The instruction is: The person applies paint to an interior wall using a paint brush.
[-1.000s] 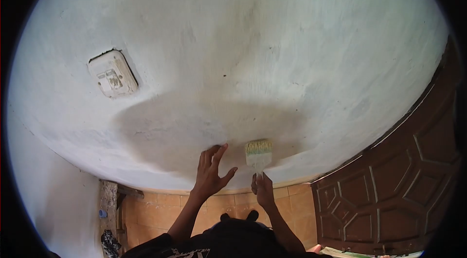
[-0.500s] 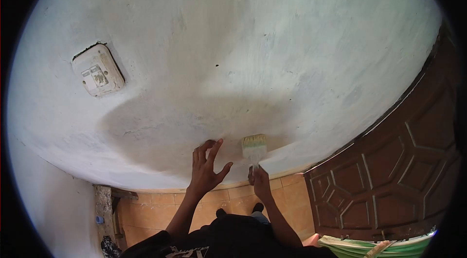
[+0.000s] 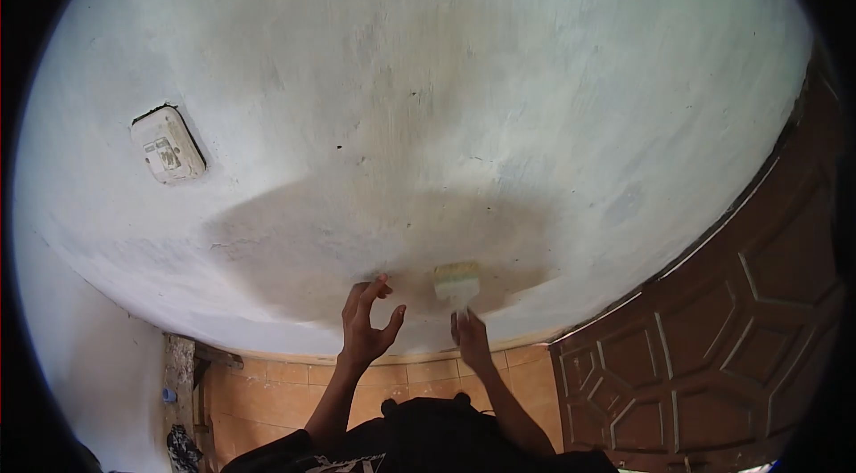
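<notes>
Right hand [image 3: 470, 337] gripping paintbrush [image 3: 456, 283] by the handle, bristles up against the wall [image 3: 464, 98], probably touching. Left hand [image 3: 366, 320] just beside it, open, fingers spread, fingertips on the wall. Switch plate [image 3: 166, 149] well up-left of the left hand. Wooden door [image 3: 740, 357] right of the right hand.

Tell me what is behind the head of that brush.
The pale plastered wall, shadowed there, lies behind the brush held by the right hand. The patch directly under it is covered, so unseen.
</notes>
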Demonstrator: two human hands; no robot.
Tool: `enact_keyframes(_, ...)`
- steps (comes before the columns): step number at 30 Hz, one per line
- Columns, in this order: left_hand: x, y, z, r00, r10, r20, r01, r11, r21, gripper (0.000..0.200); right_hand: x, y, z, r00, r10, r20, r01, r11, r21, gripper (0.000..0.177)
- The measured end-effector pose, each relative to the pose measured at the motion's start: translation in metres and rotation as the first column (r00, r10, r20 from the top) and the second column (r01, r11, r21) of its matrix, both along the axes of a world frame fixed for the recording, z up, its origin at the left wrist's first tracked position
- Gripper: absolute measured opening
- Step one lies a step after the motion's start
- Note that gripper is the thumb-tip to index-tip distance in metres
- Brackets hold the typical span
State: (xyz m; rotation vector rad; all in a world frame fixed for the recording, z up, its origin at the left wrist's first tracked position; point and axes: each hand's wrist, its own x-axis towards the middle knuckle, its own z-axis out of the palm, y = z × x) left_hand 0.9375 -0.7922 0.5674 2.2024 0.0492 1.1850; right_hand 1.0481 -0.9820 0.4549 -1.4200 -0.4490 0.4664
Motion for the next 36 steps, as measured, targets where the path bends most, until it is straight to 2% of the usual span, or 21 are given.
enact_keyframes(2,0.005,0.002,0.001,0.998,-0.051,0.031,0.051,0.998,0.023,0.072,-0.014,-0.007,-0.015,0.996,-0.01,-0.085,0.011,1.0,0.02,0.038)
enact_keyframes(3,0.009,0.002,0.003,0.998,-0.043,0.041,0.043,0.999,0.007,0.072,-0.01,-0.003,-0.003,0.999,-0.034,0.028,0.033,0.997,0.065,0.039)
enact_keyframes(5,0.014,-0.002,0.004,0.998,-0.04,0.048,0.042,0.999,-0.033,0.072,-0.005,-0.002,0.047,0.966,-0.112,0.235,0.078,0.985,0.153,0.041)
enact_keyframes(8,0.022,-0.006,0.008,1.0,-0.015,0.015,0.015,1.0,-0.023,0.073,0.021,0.005,0.119,0.958,-0.125,0.258,0.078,0.98,0.184,0.042)
enact_keyframes(11,0.023,-0.01,0.014,0.999,0.031,-0.037,-0.035,0.994,-0.104,0.075,0.034,0.007,0.108,0.955,-0.141,0.262,0.083,0.972,0.22,0.042)
enact_keyframes(14,0.022,-0.013,0.014,0.998,0.034,-0.056,-0.041,0.989,-0.14,0.077,0.013,0.0,0.031,0.995,-0.074,-0.062,0.082,0.986,0.147,0.04)
enact_keyframes(15,0.02,-0.014,0.013,0.997,0.042,-0.064,-0.049,0.993,-0.11,0.077,-0.002,-0.008,0.003,0.996,-0.037,-0.083,0.047,0.991,0.128,0.038)
enact_keyframes(17,0.021,-0.016,0.014,0.996,0.056,-0.072,-0.059,0.997,-0.047,0.079,-0.01,-0.013,-0.01,0.997,0.0,-0.072,0.009,0.992,0.126,0.037)
enact_keyframes(19,0.022,-0.017,0.015,0.996,0.042,-0.077,-0.045,0.998,-0.049,0.08,-0.021,-0.018,0.01,1.0,-0.008,-0.023,0.012,0.986,0.164,0.037)
enact_keyframes(22,0.021,-0.02,0.016,0.994,0.044,-0.097,-0.048,0.998,-0.032,0.083,-0.001,-0.014,0.089,0.992,-0.064,0.108,0.038,0.973,0.227,0.039)
enact_keyframes(25,0.022,-0.022,0.016,0.993,0.049,-0.106,-0.053,0.998,-0.031,0.084,0.018,-0.006,0.134,0.987,-0.068,0.145,0.019,0.948,0.316,0.041)
enact_keyframes(28,0.021,-0.022,0.013,0.995,0.039,-0.09,-0.042,0.999,-0.031,0.083,0.029,0.0,0.108,0.997,-0.014,0.076,-0.005,0.971,0.239,0.04)
enact_keyframes(31,0.022,-0.02,0.013,0.996,0.021,-0.087,-0.023,1.0,-0.016,0.083,0.015,-0.011,0.034,0.999,0.051,-0.018,-0.047,0.983,0.18,0.041)
enact_keyframes(34,0.021,-0.021,0.015,0.993,0.008,-0.118,-0.012,1.0,-0.028,0.083,-0.007,-0.027,0.033,0.997,0.062,-0.043,-0.054,0.985,0.164,0.039)
enact_keyframes(36,0.02,-0.023,0.018,0.99,0.015,-0.142,-0.017,1.0,-0.011,0.084,-0.008,-0.026,0.06,0.997,0.077,0.012,-0.078,0.972,0.222,0.039)
